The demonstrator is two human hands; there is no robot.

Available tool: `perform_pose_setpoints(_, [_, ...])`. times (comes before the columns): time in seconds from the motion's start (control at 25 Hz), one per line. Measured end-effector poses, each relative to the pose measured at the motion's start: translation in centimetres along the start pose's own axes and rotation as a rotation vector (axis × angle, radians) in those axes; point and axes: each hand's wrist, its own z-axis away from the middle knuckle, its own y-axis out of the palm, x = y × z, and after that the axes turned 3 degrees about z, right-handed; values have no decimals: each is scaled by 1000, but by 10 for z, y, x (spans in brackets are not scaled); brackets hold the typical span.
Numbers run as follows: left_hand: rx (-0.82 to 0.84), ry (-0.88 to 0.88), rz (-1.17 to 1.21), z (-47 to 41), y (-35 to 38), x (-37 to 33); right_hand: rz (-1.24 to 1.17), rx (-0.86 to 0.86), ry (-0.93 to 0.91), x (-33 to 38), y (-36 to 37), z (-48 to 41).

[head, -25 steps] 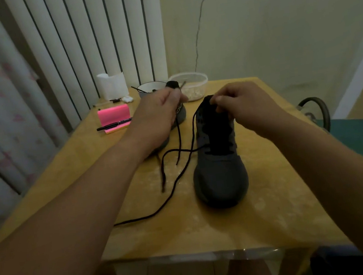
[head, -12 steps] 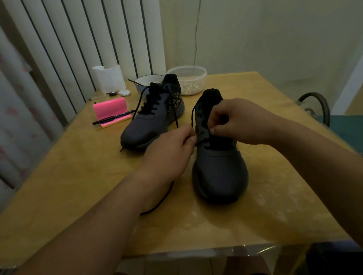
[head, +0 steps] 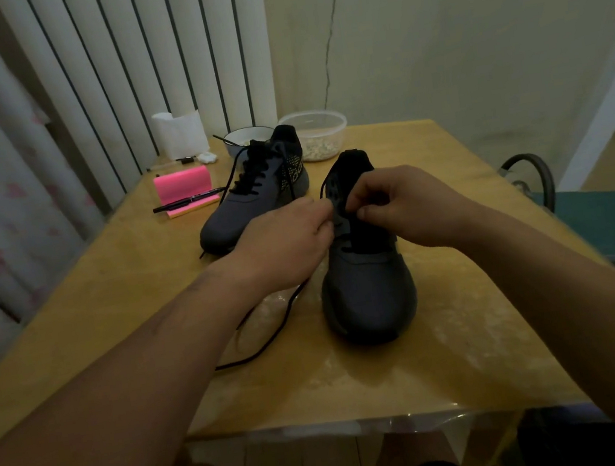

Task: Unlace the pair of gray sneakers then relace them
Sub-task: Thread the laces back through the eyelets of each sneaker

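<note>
At frame centre the near sneaker (head: 370, 295) is laced only low down. The left hand (head: 283, 244) and right hand (head: 405, 207) pinch its black lace (head: 273, 340) with curled fingers. The far sneaker (head: 254, 204), up-left, looks laced.

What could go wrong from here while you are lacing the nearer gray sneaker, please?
1. The loose lace runs under the left hand and forearm, so a pull may snag there.
2. On the near sneaker, black lace meets a black tongue in dim light, so the right hand, pinching at the eyelets, could skip one.
3. Nothing braces that sneaker on the table, and a hard tug may slide it.
</note>
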Motion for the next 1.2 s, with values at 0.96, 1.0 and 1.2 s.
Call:
perform_pose_setpoints(0.96, [-69,-94,224,-1,10,0,243,-6,-64,3,3,0])
perform_pose_setpoints(1.0, [-64,-93,230,0,10,0,247,-5,-65,4,3,0])
perform_pose_setpoints(1.2, [-70,-99,253,3,8,0,212,-27,-82,2,5,2])
